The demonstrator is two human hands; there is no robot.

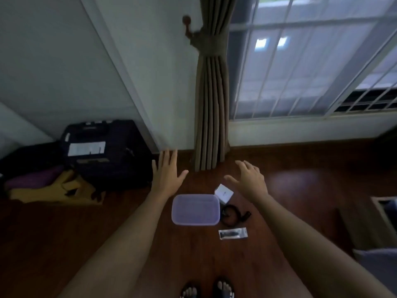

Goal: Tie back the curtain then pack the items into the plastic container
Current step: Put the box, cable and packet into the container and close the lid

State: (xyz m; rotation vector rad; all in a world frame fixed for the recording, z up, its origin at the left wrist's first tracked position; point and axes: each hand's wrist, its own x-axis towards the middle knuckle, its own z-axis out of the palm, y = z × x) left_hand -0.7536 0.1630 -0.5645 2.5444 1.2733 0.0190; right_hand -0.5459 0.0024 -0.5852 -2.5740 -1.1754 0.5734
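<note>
The brown curtain (211, 100) hangs gathered beside the window, cinched by a tieback (209, 40) looped to a wall hook (187, 20). On the wooden floor below sits a pale purple plastic container (196, 209), open side up. To its right lie a small white box (224, 192), a coiled black cable (233, 215) and a clear packet with a dark item (233, 233). My left hand (168, 174) is held out with fingers spread, above and left of the container. Also spread and holding nothing, my right hand (250, 178) hovers above the white box.
A black bag (103, 151) with a white label stands at the left wall, with purple and yellow items (53, 188) beside it. A window with white bars (311, 67) fills the right. Furniture edges (384, 211) show at the far right. My sandalled feet (207, 289) are at the bottom.
</note>
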